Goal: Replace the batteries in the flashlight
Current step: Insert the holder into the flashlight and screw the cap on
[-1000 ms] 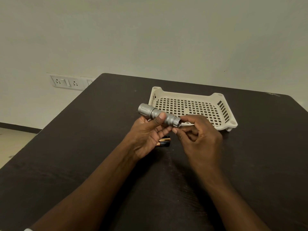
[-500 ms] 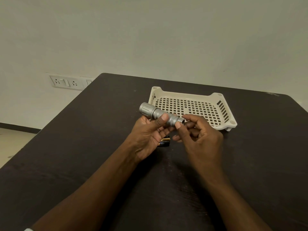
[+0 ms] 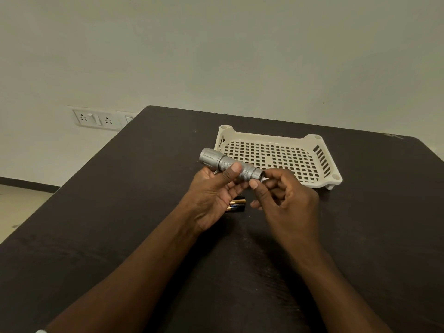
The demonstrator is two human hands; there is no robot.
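Silver knurled metal flashlight (image 3: 231, 165) held above dark table (image 3: 120, 212), head toward 10 o'clock; left hand (image 3: 213, 188) curled round barrel, thumb on top; right hand (image 3: 283, 195) fingertips pinch tail end; black-gold batteries (image 3: 236, 204) on table beneath.

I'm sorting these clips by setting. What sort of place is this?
Probably a plain indoor room, home or office, not a workshop: a dark wooden table, a bare pale wall with a socket panel, and a cream plastic tray.
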